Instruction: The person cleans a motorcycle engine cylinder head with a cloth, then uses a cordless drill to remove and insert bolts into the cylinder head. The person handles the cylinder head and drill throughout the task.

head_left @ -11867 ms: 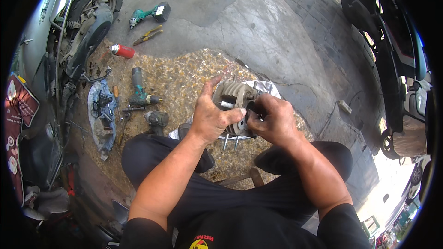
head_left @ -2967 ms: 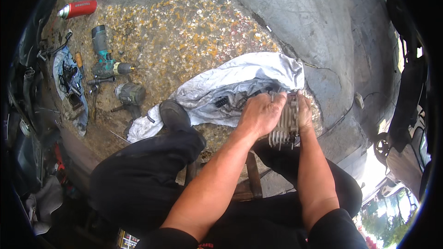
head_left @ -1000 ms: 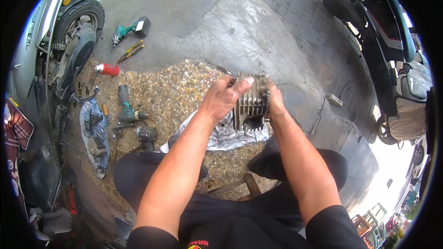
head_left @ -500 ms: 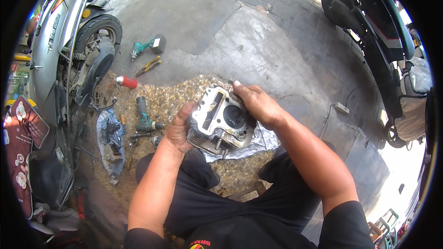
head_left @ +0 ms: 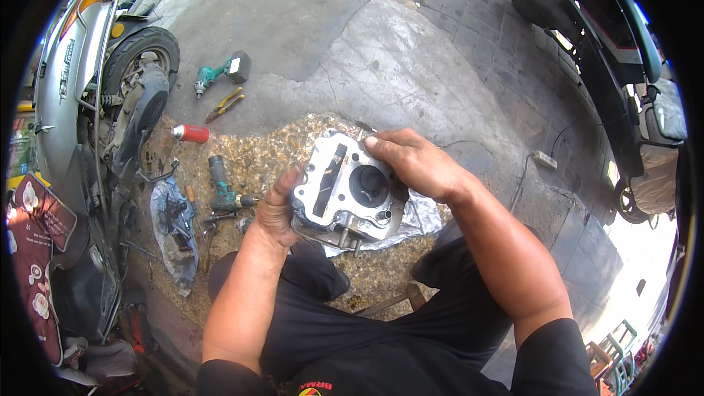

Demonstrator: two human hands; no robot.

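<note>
Nearest were the person's dark trousers (head_left: 315, 315), with the knees spread apart, and between them a piece of wood (head_left: 415, 298) was partly seen. Above the lap, between both hands, was the metal engine part (head_left: 345, 189). It was held up in the air, and its flat, light face, with one long slot and one round dark bore, was turned toward the person. The left hand (head_left: 275, 213) was clamped on its left side, the thumb along the edge. The right hand (head_left: 414, 165) was clamped on its far right corner, with the thumb at the rim; the tips of the other fingers were hidden, so I could not tell how they lay.

Lower, behind the part, a whitish cloth (head_left: 424, 221) lay on the speckled floor (head_left: 381, 273). To the left of the hands lay a green and grey drill (head_left: 220, 185), and farther left a bluish sheet (head_left: 172, 249) with dark small things on it. Farther away there were a red spray can (head_left: 193, 133), yellow-handled pliers (head_left: 224, 104) and a second green power tool (head_left: 214, 78). A silver scooter (head_left: 70, 95) stood at the left, and a dark two-wheeler (head_left: 601, 66) at the right.
</note>
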